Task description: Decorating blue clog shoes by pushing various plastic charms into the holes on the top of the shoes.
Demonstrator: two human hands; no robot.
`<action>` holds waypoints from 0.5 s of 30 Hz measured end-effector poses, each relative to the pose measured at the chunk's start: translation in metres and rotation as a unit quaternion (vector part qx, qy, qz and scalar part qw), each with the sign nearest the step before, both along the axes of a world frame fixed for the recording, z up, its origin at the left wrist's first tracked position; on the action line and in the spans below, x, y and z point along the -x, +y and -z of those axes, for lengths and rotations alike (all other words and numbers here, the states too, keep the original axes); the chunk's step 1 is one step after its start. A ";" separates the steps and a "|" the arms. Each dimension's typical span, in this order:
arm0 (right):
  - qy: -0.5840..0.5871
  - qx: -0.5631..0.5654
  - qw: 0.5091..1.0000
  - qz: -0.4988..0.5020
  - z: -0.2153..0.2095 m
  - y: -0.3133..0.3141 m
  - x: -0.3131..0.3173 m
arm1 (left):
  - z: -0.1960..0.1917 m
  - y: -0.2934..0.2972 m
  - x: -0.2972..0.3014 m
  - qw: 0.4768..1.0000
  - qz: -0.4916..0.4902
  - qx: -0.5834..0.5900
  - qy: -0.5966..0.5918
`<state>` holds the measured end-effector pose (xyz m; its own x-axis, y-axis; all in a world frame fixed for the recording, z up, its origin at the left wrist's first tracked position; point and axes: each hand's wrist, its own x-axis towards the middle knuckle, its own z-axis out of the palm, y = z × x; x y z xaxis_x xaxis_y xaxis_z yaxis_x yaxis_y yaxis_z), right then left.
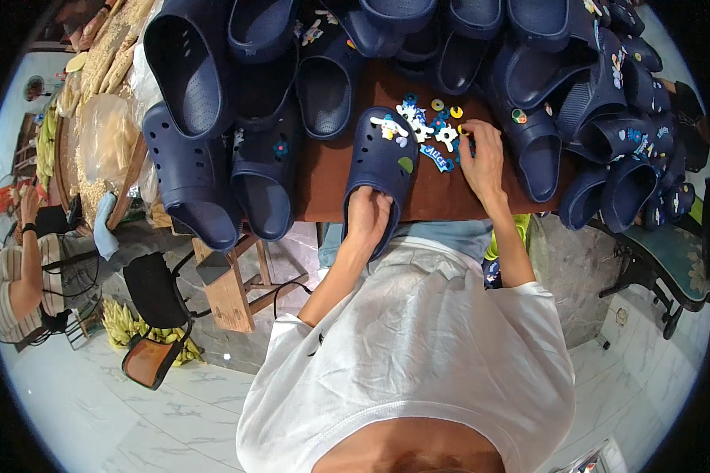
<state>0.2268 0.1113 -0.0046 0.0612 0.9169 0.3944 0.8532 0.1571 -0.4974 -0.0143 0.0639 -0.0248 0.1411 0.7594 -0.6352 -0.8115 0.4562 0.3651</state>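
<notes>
My left hand [367,211] reaches into the opening of a dark blue clog [371,162] and grips it, its fingers partly hidden inside. The clog lies toe away at the table's near edge. A white character charm [388,126] and a green half-round charm [405,165] sit on its upper. To its right lies a loose pile of shoe charms [438,134], white, blue and yellow, with a blue lettered one [435,158] nearest me. At the pile's right side my right hand [485,158] has its fingers bent, the fingertips at a small yellow charm [461,131].
Many more dark blue clogs [185,71] are stacked left, behind and right [535,150] on the brown tabletop [323,193]. On the left are a wooden stool [227,288], a black chair [158,292], corn cobs [122,325] and another person [24,272] in a striped shirt.
</notes>
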 end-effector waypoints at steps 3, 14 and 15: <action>0.084 0.019 0.996 -0.018 -0.015 -0.015 0.013 | -0.012 -0.011 0.003 0.996 0.034 -0.085 -0.006; 0.371 0.247 0.882 -0.151 -0.027 -0.053 0.073 | -0.045 -0.018 -0.006 0.971 0.104 -0.135 0.168; 0.414 0.273 0.860 -0.119 -0.020 -0.053 0.073 | -0.041 -0.018 -0.005 0.971 0.103 -0.135 0.168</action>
